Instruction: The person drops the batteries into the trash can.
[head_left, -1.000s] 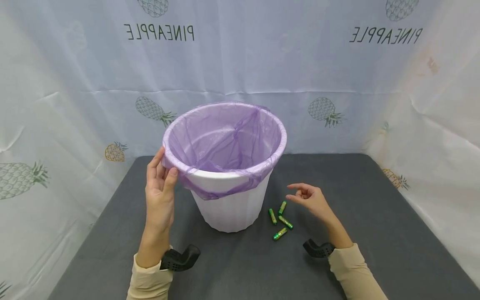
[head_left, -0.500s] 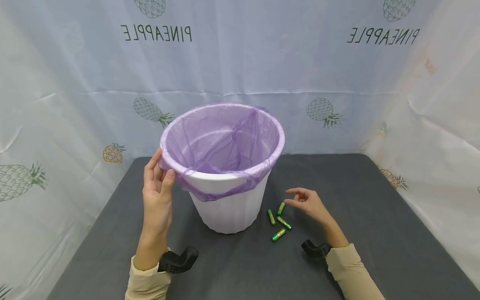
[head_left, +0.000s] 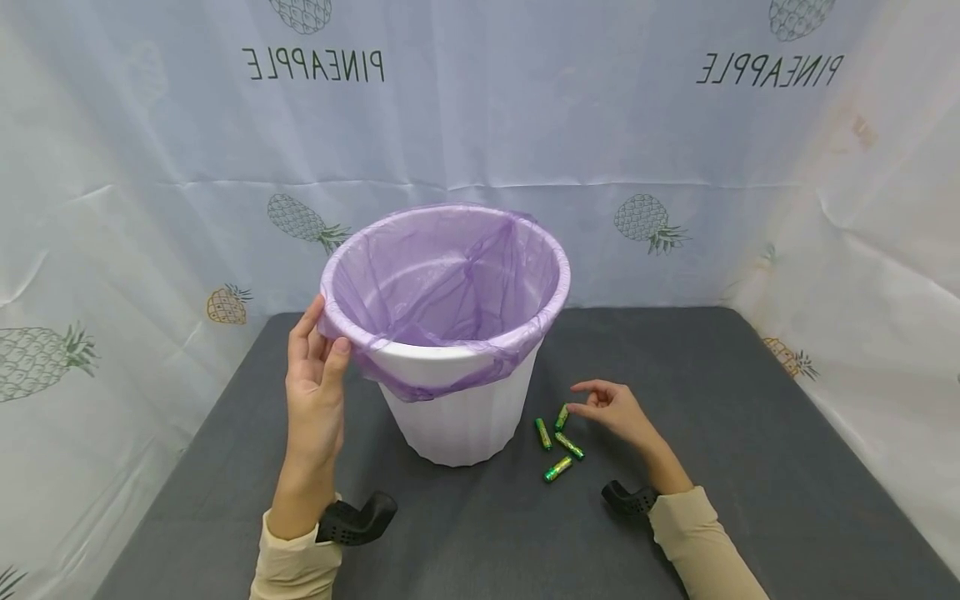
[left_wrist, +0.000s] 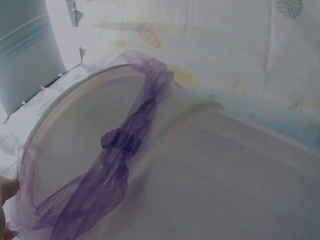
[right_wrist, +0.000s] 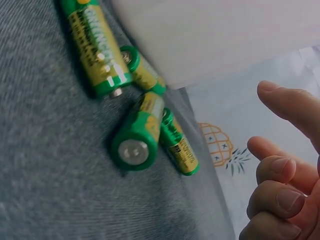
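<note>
A white trash bin stands in the head view, lined with a thin purple bag folded over its rim. My left hand holds the bin's left rim, thumb in front and fingers at the side. Its fingertips barely show in the left wrist view, near a knot in the bag. Right of the bin lie several small green and yellow batteries. Just beyond the farthest battery, my right hand hovers with thumb and index finger apart, nothing visible between them. The right wrist view shows the batteries close up.
A dark grey cloth-covered table carries everything. White curtains printed with pineapples hang behind and at both sides. A black wrist camera mount sits on each wrist, below the beige sleeves.
My right hand has lowered slightly and moved a little left, nearer the farthest battery. My left hand stays at the bin's rim. The batteries lie as before.
</note>
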